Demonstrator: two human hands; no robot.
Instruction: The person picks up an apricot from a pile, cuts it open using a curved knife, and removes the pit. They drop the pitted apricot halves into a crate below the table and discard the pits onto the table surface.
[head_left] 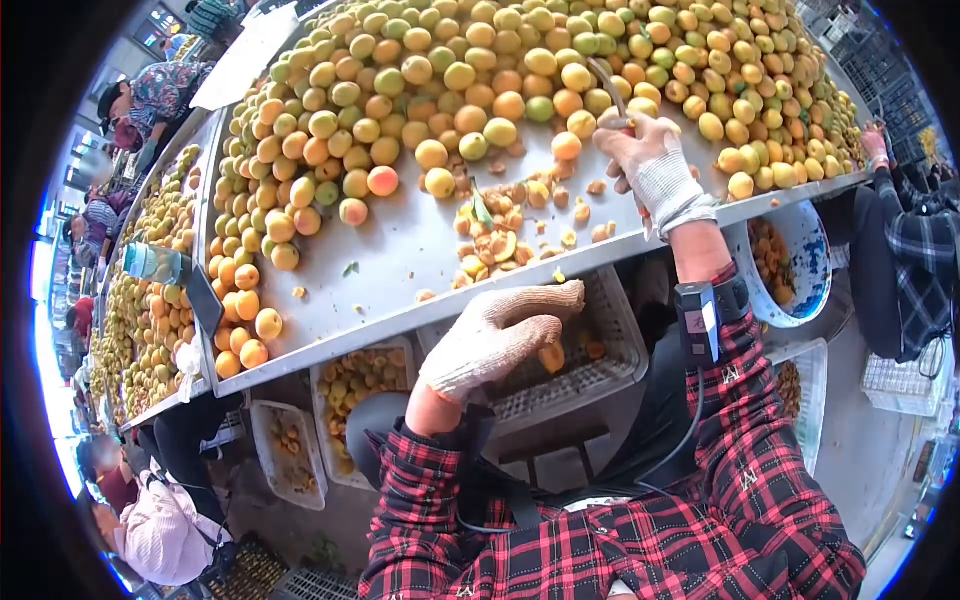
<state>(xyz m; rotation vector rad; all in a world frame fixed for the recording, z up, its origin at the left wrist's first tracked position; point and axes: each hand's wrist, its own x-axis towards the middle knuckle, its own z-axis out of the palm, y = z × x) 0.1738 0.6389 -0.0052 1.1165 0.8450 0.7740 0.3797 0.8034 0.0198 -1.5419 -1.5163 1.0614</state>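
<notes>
My left hand (500, 335), in a knit work glove, hangs over the front edge of the metal table (375, 240). Its fingers are stretched out and the thumb stands apart from them. Just below it, an orange apricot half (551, 357) shows above a white plastic crate (625, 345). My right hand (650, 170), also gloved, is closed around a thin, curved metal blade (607, 82) that points up toward the apricot pile (450, 75). Most of the handle is hidden in the fist. Between the hands, apricot pits and torn pieces (495, 235) lie on the tabletop.
A blue-and-white basin (815, 265) of pits stands below the table at right. Bins of fruit (365, 385) sit under the left side. A phone (204, 298) and blue-lidded jar (155, 263) rest by the divider. Other people work left and right.
</notes>
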